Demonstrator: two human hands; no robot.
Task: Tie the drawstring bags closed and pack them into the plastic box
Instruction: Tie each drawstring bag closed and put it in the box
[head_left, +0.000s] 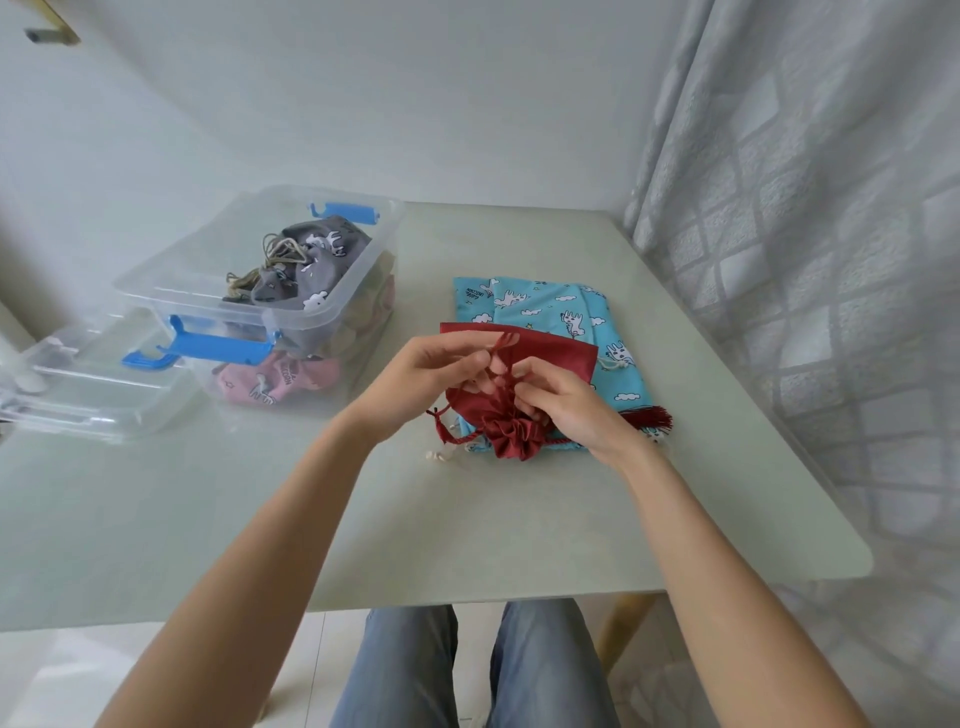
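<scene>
A dark red satin drawstring bag (501, 434) lies on the table with its mouth gathered into a ruffle toward me. My left hand (426, 371) pinches a loop of its red cord (503, 347) above the bag. My right hand (566, 410) grips the cord strands just over the gathered neck. A second flat red bag (561, 351) lies beneath, on top of blue unicorn-print bags (561, 306). The clear plastic box (249, 291) with blue latches stands at the left, holding grey and pink tied bags (311, 260).
The box's clear lid (88, 387) lies left of the box near the table's left edge. A red tassel (652, 415) sticks out right of my right hand. A patterned curtain (805, 260) hangs along the table's right side. A wall runs behind.
</scene>
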